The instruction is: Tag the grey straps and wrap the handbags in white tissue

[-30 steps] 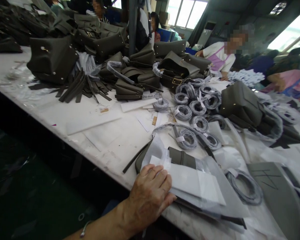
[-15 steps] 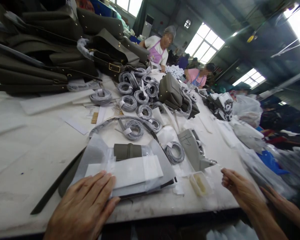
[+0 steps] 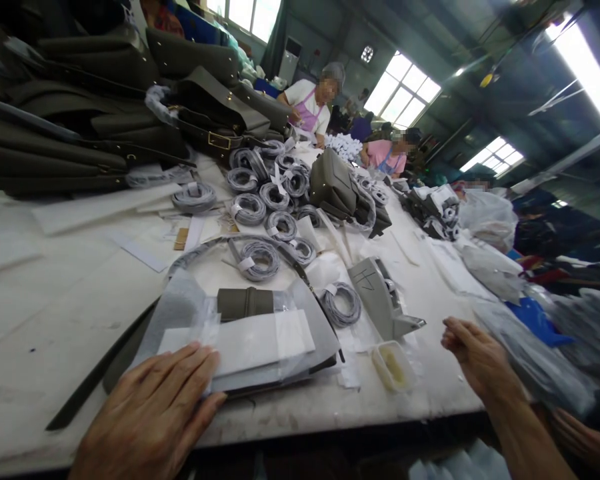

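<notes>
My left hand (image 3: 153, 407) lies flat, fingers stretched, on a dark olive handbag (image 3: 245, 303) wrapped in thin grey-white paper. A white sheet (image 3: 250, 347) on its front is held with clear tape, and the bag's handle (image 3: 200, 250) arches behind in a grey wrap. My right hand (image 3: 475, 353) is raised over the table's right edge with thumb and fingers pinched together. Whatever may be between its fingertips is too small to make out. Nearest to it are a grey tape dispenser (image 3: 375, 300) with black pen marks and a small clear tub (image 3: 393, 367) with something yellowish inside.
Several wrapped strap coils (image 3: 260, 260) lie behind the bag, near another olive bag (image 3: 333, 183). A pile of olive bags (image 3: 80, 120) fills the back left. Plastic-covered goods (image 3: 530, 353) lie on the right. Another person's arm (image 3: 585, 433) shows at lower right; two people work farther back.
The view has shifted slightly, so things on the table sit a little farther left. My right hand has drawn its fingers closer together; my left hand stays on the bag.
</notes>
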Available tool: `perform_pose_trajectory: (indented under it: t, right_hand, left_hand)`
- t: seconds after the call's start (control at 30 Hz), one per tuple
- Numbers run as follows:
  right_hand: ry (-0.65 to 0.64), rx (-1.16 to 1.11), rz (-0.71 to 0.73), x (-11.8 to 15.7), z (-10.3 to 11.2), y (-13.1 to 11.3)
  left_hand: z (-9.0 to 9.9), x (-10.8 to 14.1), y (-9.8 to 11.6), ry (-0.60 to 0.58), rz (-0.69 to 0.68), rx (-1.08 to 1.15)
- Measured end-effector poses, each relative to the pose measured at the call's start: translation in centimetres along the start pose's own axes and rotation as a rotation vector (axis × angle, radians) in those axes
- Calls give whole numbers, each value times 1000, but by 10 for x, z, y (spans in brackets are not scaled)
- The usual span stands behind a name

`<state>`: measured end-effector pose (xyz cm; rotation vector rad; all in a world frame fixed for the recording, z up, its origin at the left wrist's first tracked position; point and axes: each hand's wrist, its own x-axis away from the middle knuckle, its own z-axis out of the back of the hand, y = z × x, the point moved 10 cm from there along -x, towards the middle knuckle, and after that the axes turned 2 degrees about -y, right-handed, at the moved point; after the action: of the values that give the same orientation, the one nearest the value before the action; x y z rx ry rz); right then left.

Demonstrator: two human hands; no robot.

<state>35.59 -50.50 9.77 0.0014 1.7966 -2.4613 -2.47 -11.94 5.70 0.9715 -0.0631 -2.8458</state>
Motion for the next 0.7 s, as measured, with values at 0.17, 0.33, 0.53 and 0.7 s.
perform_pose_trajectory:
  t: [0.17,0.33,0.53,0.7]
  right_hand:
    - [-41,3,-29,-9,7,24]
    - [-54,235,-179,-2,10,89]
    - [-45,248,-181,6,21,87]
    - [-9,-9,-141,8,11,60]
  left_hand:
    - [-2,3,-3,-9,11,0]
    - [-6,4,-3,-20,-9,-6]
    - [-7,6,-5,-46,18,-7]
    - [-5,5,-4,-51,20,-6]
